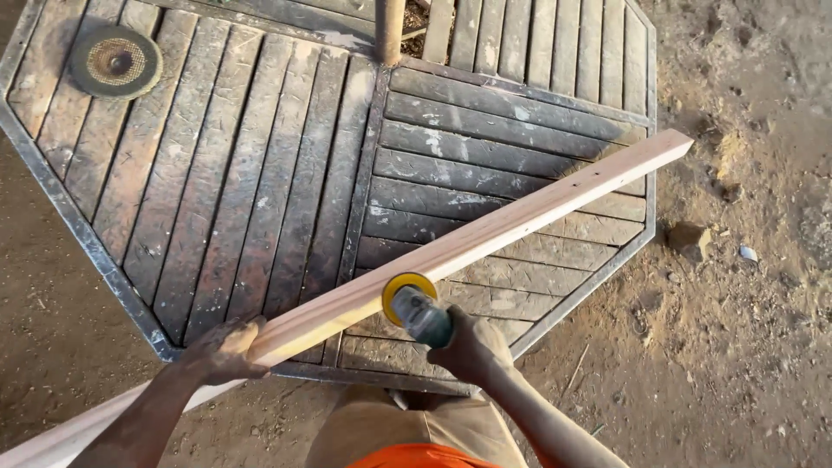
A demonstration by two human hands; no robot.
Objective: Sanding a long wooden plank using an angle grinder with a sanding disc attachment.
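Pale smooth wooden batten (485, 234) over weathered, dusty slatted wood table (217, 173), metal-framed.

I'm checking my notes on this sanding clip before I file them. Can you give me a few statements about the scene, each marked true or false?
1. The left hand grips the long wooden plank. True.
2. The right hand holds a hammer. False: it holds a power sander with a yellow disc against the plank.
3. The plank lies across a slatted octagonal table. True.
4. A round abrasive disc lies on the ground. False: it rests on the table's far left corner.
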